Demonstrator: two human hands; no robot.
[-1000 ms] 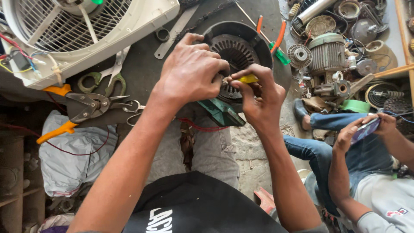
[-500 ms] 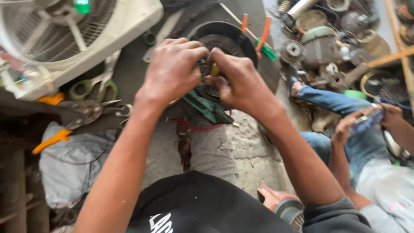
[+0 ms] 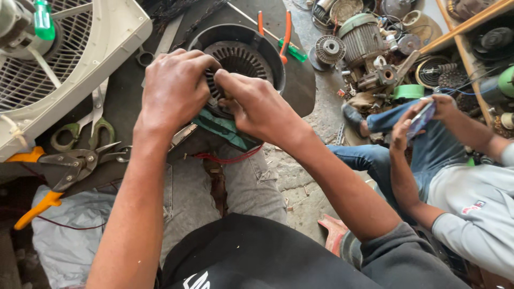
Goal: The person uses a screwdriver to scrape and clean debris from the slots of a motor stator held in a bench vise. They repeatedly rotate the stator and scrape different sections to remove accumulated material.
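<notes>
Fingers (image 3: 214, 88) of the left hand (image 3: 174, 91) and right hand (image 3: 257, 104) are pinching together at the near rim of a heavy-looking, rigid motor stator (image 3: 238, 59).

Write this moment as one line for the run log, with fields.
left hand: grips stator housing rim | right hand: fingers pinched at stator core | nearby: tin snips, scissors
</notes>
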